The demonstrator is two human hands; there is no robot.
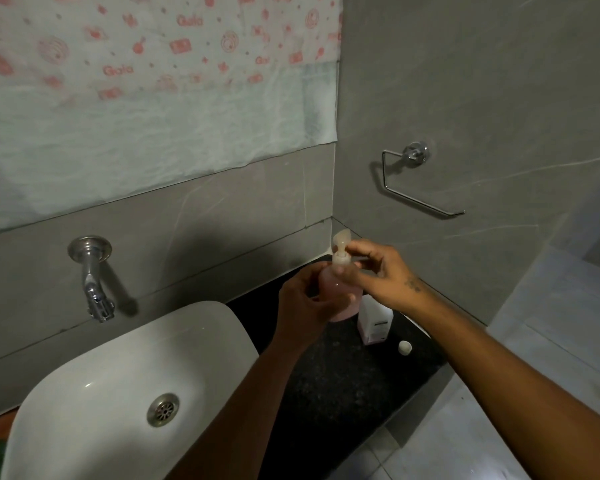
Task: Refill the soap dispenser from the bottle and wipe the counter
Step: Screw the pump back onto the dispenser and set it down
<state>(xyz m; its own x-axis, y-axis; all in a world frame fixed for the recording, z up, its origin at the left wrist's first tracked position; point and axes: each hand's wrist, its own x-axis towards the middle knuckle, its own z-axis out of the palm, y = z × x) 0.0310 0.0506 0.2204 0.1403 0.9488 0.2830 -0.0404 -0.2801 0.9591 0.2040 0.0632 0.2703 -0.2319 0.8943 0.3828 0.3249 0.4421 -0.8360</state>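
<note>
A pink soap dispenser [343, 299] with a pale pump head [341, 245] stands on the black speckled counter [326, 382], near the back corner. My left hand [302, 306] wraps around its body from the left. My right hand [374, 271] grips the pump collar from the right, thumb and fingers closed around it. Just right of the dispenser stands a white refill bottle [374, 323], its top hidden behind my right wrist. Its small white cap [404, 347] lies loose on the counter beside it.
A white basin [84, 393] with a metal drain fills the lower left, under a chrome wall tap [92, 282]. A chrome towel ring [413, 181] hangs on the right wall. The counter's right edge drops to a tiled floor [465, 427].
</note>
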